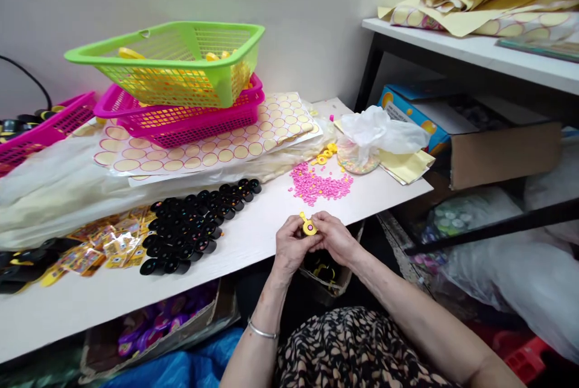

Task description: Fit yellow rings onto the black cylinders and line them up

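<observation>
Just off the table's front edge, my left hand (pixel 289 244) and my right hand (pixel 335 236) come together around a small yellow plastic piece (pixel 310 228). It has a round body with a pink centre and a short stem pointing up. Fingers of both hands press on its sides, and its underside is hidden. Beyond the hands, many small pink pieces (pixel 319 186) lie scattered on the white table (pixel 253 237). Several yellow pieces (pixel 324 154) like the held one rest behind them.
Black round parts (pixel 185 225) stand in rows at left, beside shiny yellow packets (pixel 113 237). A green basket (pixel 167 62) sits in a magenta basket (pixel 194 119) on circle-printed sheets (pixel 275 128). A plastic bag (pixel 380 131) lies at right. Below are an open box (pixel 328 291) and purple items (pixel 158 321).
</observation>
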Motion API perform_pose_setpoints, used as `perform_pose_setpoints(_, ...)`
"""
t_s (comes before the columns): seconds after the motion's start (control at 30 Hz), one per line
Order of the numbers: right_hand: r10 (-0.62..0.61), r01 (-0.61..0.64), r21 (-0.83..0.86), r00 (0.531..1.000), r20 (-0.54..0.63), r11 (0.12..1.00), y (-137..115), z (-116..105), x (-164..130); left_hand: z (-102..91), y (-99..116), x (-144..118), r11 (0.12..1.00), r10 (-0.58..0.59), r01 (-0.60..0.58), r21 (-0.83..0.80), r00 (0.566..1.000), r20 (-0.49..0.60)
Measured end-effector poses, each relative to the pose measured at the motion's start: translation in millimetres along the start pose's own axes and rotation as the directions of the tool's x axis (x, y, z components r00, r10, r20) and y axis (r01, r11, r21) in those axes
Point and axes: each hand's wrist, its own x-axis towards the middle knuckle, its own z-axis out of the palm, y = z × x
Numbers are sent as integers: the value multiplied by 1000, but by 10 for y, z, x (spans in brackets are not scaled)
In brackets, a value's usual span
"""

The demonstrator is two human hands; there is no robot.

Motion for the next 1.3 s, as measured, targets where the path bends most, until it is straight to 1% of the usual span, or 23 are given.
perform_pose_setpoints(0.07, 33, -34, -44, 999, -14, 998, -8, -113, -70, 26, 29, -70, 999, 26, -28, 21, 997, 78)
perform_pose_setpoints(0.13, 27, -32, -102, 998, -48, 994, -30, -219, -103, 37, 77, -129, 997, 65, -74, 34, 977, 203)
perform_pose_setpoints(0.17, 29, -33, -124, 999, -41, 992, -49, -265, -112, 39, 103, -152, 995, 80, -93, 36, 963, 257)
perform_pose_setpoints(0.2, 44, -44, -135, 999, -4, 990, -73, -305, -119, 40, 130, -171, 994, 89, -104, 35, 950, 299)
perform_pose_setpoints(0.27, 112, -95, -126, 985, 134, 988, -124, -373, -139, 45, 182, -200, 993, 83, -107, 49, 932, 353)
perform_pose_setpoints(0.33, 171, -149, -101, 945, 279, 984, -164, -439, -170, 61, 236, -226, 990, 62, -108, 93, 914, 400)
perform_pose_setpoints(0.4, 197, -173, -98, 897, 394, 980, -186, -518, -210, 93, 293, -260, 982, 50, -125, 140, 894, 446)
perform_pose_setpoints(0.47, 197, -153, -129, 854, 481, 980, -196, -608, -251, 142, 347, -299, 972, 46, -150, 178, 873, 485)
perform_pose_setpoints(0.53, 194, -118, -172, 817, 543, 978, -202, -695, -288, 201, 390, -339, 960, 46, -180, 213, 855, 517)
perform_pose_setpoints(0.6, 181, -83, -192, 798, 574, 978, -213, -763, -321, 258, 413, -371, 947, 51, -211, 242, 843, 535)
perform_pose_setpoints(0.67, 162, -56, -195, 795, 584, 979, -228, -803, -355, 305, 418, -393, 932, 65, -243, 267, 840, 538)
perform_pose_setpoints(0.73, 148, -39, -198, 808, 571, 979, -243, -819, -390, 340, 415, -404, 911, 88, -287, 296, 836, 541)
perform_pose_setpoints(0.83, 119, -11, -203, 840, 529, 979, -244, -818, -439, 382, 421, -412, 867, 135, -372, 332, 817, 561)
perform_pose_setpoints(0.93, 59, 31, -169, 863, 502, 985, -190, -819, -471, 415, 428, -421, 813, 167, -449, 370, 789, 591)
perform_pose_setpoints(1.0, 18, 59, -143, 872, 488, 988, -129, -825, -484, 421, 412, -433, 789, 169, -472, 394, 783, 599)
perform_pose_setpoints(1.07, -11, 81, -128, 883, 469, 988, -70, -828, -494, 406, 375, -451, 794, 164, -457, 401, 796, 583)
perform_pose_setpoints(1.13, 2, 67, -130, 881, 473, 989, -30, -821, -495, 371, 325, -469, 828, 151, -411, 382, 819, 553)
perform_pose_setpoints(1.23, 97, 0, -176, 834, 543, 984, -22, -790, -476, 309, 260, -482, 877, 137, -348, 330, 841, 523)
perform_pose_setpoints(1.3, 123, -2, -208, 812, 571, 978, -41, -755, -458, 279, 242, -481, 898, 153, -337, 283, 842, 518)
